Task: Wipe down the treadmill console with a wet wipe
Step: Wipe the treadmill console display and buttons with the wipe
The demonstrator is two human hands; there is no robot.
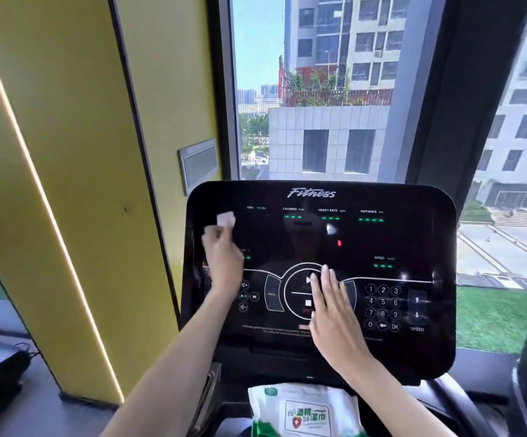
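The left hand [222, 258] pinched a white wet wipe [226, 219] in curled fingers, against the upper left of the black treadmill console [413, 238]. The right hand [331, 313] lay flat on the console's centre, fingers straight and together; a pack of wipes [306, 411] sat at bottom centre.

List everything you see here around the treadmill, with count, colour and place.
treadmill console: one, black, centre
wet wipe: one, white, console's upper left
wipes pack: one, white and green, below the console
pillar: one, yellow, left
wall panel: one, grey, left of window
window: one, behind the console
left hand: one, holds the wet wipe on the console
right hand: one, flat on the console's centre buttons
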